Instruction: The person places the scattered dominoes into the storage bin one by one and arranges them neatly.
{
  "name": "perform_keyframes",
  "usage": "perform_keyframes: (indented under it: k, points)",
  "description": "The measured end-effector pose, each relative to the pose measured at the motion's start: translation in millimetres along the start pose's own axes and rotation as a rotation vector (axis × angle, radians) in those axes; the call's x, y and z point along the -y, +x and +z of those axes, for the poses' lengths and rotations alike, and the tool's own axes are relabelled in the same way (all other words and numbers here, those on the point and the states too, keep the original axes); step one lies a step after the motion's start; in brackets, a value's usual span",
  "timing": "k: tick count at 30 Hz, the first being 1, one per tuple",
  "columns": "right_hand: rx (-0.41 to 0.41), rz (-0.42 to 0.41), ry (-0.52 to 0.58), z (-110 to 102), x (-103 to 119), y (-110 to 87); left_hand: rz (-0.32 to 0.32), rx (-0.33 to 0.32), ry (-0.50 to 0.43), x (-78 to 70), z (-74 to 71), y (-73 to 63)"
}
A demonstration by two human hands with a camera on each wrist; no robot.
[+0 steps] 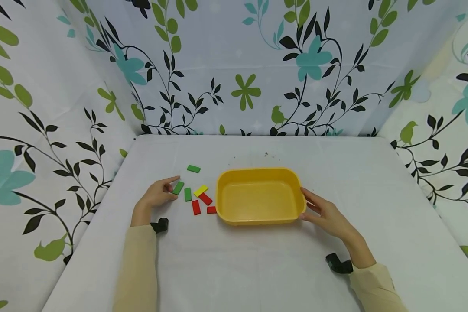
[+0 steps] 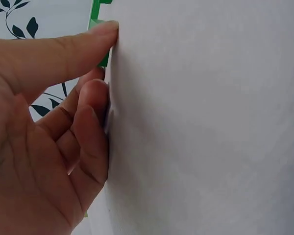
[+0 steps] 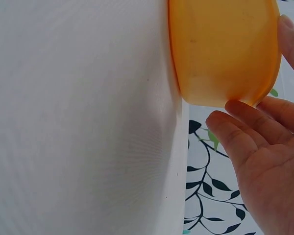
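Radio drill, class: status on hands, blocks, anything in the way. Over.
Left hand at a green block, grip unclear. Right hand touching the yellow tray. Between block and tray: another green block, a yellow block, red blocks.

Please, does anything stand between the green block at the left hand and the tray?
Yes: rightward from that green block lie another green block, then a yellow block and a red block, before the tray.

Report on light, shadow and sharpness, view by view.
Head: even, diffuse light, the yellow tray crisp-edged without strong glare; left wrist: a soft shadow on the white table beside the left hand, the surface showing little texture; right wrist: a broad soft shadow with fine striping on the table, the tray looking more orange.
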State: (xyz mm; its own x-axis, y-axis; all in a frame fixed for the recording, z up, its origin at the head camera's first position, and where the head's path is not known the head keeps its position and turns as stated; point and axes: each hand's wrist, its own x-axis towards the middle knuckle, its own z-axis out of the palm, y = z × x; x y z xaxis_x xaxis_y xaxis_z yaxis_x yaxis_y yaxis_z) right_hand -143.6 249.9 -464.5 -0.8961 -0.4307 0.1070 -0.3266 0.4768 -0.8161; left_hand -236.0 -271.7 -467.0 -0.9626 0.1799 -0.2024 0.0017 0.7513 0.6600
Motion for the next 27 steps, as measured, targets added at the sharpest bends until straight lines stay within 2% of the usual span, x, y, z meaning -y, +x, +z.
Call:
perform_keyframes:
  k: [12, 21, 27]
  points:
    - [-0.009, -0.003, -0.008, 1.0, -2.0, -1.9, 0.032, -0.025, -0.011, 4.5, 2.2, 1.9]
    - [-0.008, -0.01, 0.004, 0.7, -2.8, -1.5, 0.022, -0.051, -0.017, 3.4, 5.7, -2.5]
    - [-0.004, -0.005, -0.002, 0.7, -2.4, -0.5, -0.005, -0.073, -0.063, 1.8, 3.5, -9.6]
